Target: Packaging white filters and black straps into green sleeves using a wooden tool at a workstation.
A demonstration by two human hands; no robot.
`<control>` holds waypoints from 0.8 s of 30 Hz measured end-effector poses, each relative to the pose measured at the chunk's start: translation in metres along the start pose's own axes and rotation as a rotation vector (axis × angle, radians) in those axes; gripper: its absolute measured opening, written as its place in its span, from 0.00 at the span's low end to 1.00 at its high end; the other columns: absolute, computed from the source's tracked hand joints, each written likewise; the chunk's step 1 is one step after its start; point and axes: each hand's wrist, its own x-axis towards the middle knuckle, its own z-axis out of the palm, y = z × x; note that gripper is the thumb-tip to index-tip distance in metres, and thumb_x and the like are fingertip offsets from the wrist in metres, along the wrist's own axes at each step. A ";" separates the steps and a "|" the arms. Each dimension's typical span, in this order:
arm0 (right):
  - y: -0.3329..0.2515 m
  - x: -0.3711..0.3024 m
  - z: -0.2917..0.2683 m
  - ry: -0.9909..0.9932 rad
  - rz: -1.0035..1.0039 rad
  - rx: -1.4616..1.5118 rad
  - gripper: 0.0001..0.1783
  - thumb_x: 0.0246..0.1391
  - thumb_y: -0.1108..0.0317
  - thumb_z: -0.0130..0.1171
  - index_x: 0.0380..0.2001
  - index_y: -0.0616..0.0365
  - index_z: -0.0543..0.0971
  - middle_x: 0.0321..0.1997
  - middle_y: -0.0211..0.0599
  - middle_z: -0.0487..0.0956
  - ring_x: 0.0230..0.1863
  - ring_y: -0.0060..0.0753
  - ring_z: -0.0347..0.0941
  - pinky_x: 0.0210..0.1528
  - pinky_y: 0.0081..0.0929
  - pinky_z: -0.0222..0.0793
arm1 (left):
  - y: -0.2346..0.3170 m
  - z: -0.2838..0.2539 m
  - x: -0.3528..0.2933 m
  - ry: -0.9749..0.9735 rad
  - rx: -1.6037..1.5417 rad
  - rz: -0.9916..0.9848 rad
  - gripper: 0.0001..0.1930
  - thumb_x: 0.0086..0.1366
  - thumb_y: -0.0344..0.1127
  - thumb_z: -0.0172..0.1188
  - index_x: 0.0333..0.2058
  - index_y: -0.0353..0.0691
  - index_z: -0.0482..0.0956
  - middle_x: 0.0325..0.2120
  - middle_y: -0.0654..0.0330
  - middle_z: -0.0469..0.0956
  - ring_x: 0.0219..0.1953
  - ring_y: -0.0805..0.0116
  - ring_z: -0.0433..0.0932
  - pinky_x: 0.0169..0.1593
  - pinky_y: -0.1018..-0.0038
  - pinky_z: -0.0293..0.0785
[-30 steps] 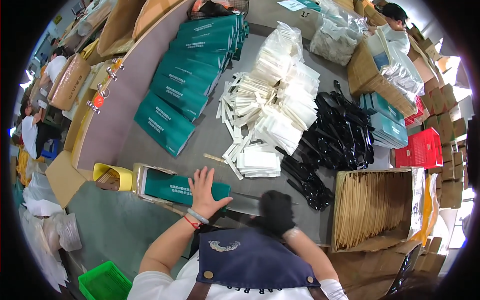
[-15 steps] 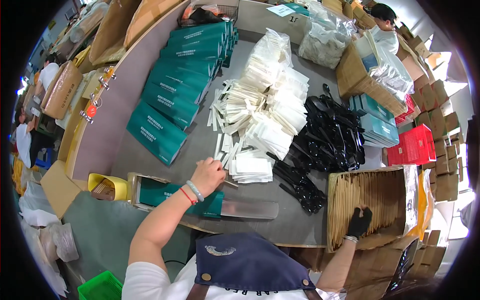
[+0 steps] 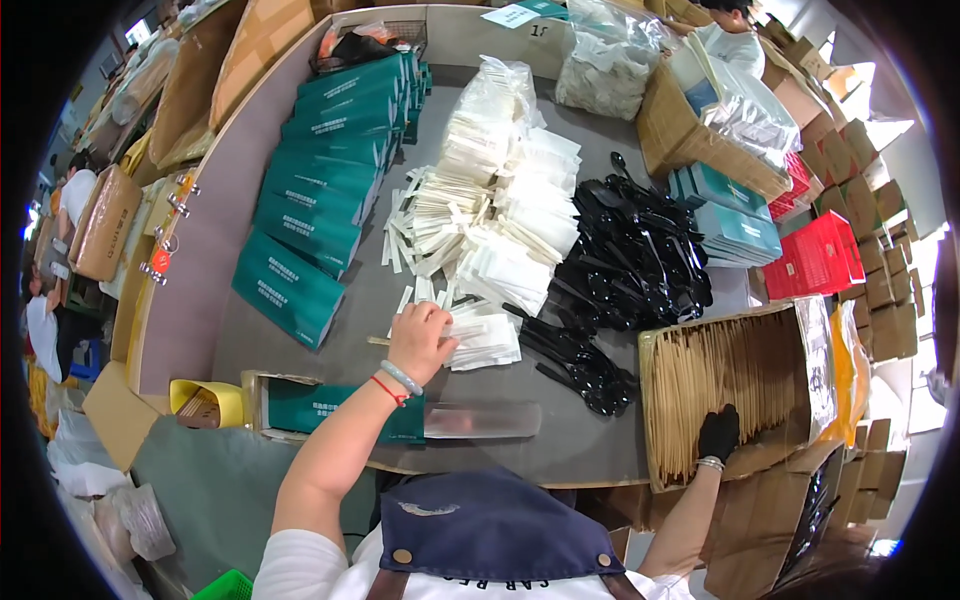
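Note:
My left hand (image 3: pixel 420 342) is over the left edge of a small pile of white paper packets (image 3: pixel 488 338), its fingers curled down. A thin wooden stick (image 3: pixel 378 342) shows beside the hand; whether it is held or lies beneath is hidden. In the cardboard box of wooden sticks (image 3: pixel 745 375), my right hand (image 3: pixel 718 436), in a black glove, has its fingers bunched on the sticks. Below my left forearm lies a green printed sleeve (image 3: pixel 335 408), partly in an open carton, with a clear plastic piece (image 3: pixel 482 420) at its right end.
Fanned green sleeves (image 3: pixel 290 290) lie at the left. A larger heap of white packets (image 3: pixel 490 200) fills the middle, with black plastic spoons (image 3: pixel 640 260) to its right. Beyond are stacked green packs (image 3: pixel 735 235) and a red basket (image 3: pixel 815 255). A yellow container (image 3: pixel 225 400) stands near left.
My left hand has moved right and slightly away, onto the edge of the small packet pile. My right hand stays among the sticks, its fingertips now less visible. The whole view has shifted.

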 end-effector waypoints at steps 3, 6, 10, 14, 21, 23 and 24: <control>0.011 -0.004 0.008 0.213 0.079 0.053 0.12 0.58 0.72 0.51 0.42 0.70 0.73 0.41 0.52 0.77 0.44 0.50 0.74 0.48 0.38 0.69 | 0.009 -0.004 0.004 0.067 -0.014 0.065 0.13 0.49 0.34 0.69 0.33 0.44 0.76 0.34 0.63 0.73 0.40 0.58 0.71 0.43 0.63 0.65; -0.018 -0.009 0.002 0.339 0.235 0.304 0.18 0.62 0.70 0.50 0.51 0.70 0.72 0.50 0.52 0.77 0.50 0.50 0.74 0.55 0.35 0.67 | 0.010 -0.008 -0.003 0.101 -0.031 0.121 0.11 0.48 0.30 0.68 0.31 0.44 0.76 0.30 0.64 0.74 0.36 0.60 0.72 0.41 0.64 0.66; -0.112 -0.037 0.021 0.031 -0.082 0.556 0.18 0.63 0.63 0.50 0.48 0.67 0.74 0.48 0.54 0.77 0.50 0.49 0.74 0.54 0.35 0.67 | 0.012 -0.015 -0.015 0.197 -0.097 0.177 0.09 0.48 0.28 0.67 0.27 0.45 0.76 0.30 0.66 0.75 0.36 0.62 0.73 0.41 0.65 0.67; -0.227 -0.065 0.023 -0.188 -0.578 0.487 0.15 0.52 0.59 0.62 0.38 0.58 0.79 0.36 0.47 0.80 0.38 0.48 0.77 0.40 0.38 0.72 | 0.027 -0.030 -0.013 0.281 -0.104 0.136 0.07 0.48 0.29 0.68 0.25 0.43 0.79 0.29 0.64 0.77 0.32 0.64 0.75 0.38 0.67 0.70; -0.249 -0.062 0.037 -0.318 -0.638 0.229 0.12 0.45 0.59 0.66 0.32 0.53 0.81 0.35 0.44 0.79 0.37 0.50 0.76 0.38 0.43 0.71 | 0.032 -0.031 -0.058 -0.396 -0.413 -0.044 0.10 0.47 0.34 0.71 0.29 0.40 0.82 0.22 0.62 0.76 0.29 0.62 0.76 0.36 0.68 0.71; -0.251 -0.062 0.033 -0.326 -0.645 0.273 0.12 0.46 0.60 0.65 0.34 0.52 0.82 0.34 0.44 0.79 0.37 0.49 0.76 0.38 0.41 0.71 | 0.037 -0.025 -0.071 -0.310 -0.116 0.038 0.16 0.43 0.37 0.72 0.34 0.45 0.83 0.28 0.64 0.76 0.36 0.59 0.73 0.41 0.65 0.69; -0.253 -0.063 0.029 -0.326 -0.647 0.318 0.13 0.47 0.60 0.65 0.36 0.52 0.82 0.33 0.44 0.79 0.36 0.49 0.77 0.38 0.39 0.72 | 0.039 -0.024 -0.077 -0.170 -0.094 0.069 0.18 0.42 0.37 0.73 0.36 0.47 0.82 0.31 0.65 0.76 0.38 0.59 0.72 0.42 0.66 0.68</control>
